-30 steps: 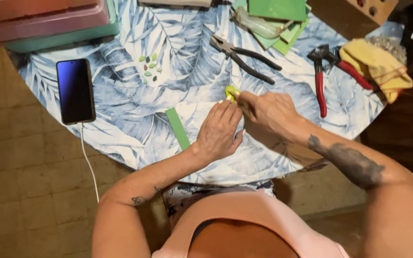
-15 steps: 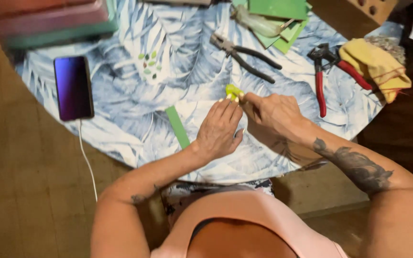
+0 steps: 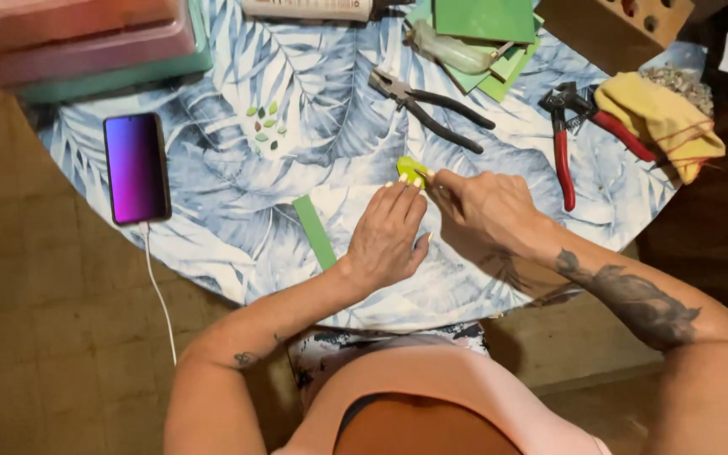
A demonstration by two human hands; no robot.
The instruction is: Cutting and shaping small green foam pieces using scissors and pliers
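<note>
Warm, yellowish light over my view, fairly dim overall. The table (image 3: 238,244) with its pale leaf cloth is the brightest patch, evenly lit, no hard glare on it. My right hand (image 3: 486,206) throws a soft shadow down and to the left onto the cloth; my left hand (image 3: 385,240) casts only a faint one. The phone (image 3: 136,167) screen glows purple, a light of its own. The right edge falls into deep brown shadow, and the floor (image 3: 35,337) on the left is dull and murky. Focus is soft everywhere; fine detail is smeared, and the pink boxes (image 3: 77,38) top left look hazy. The table's rim bows slightly toward the frame edges.
</note>
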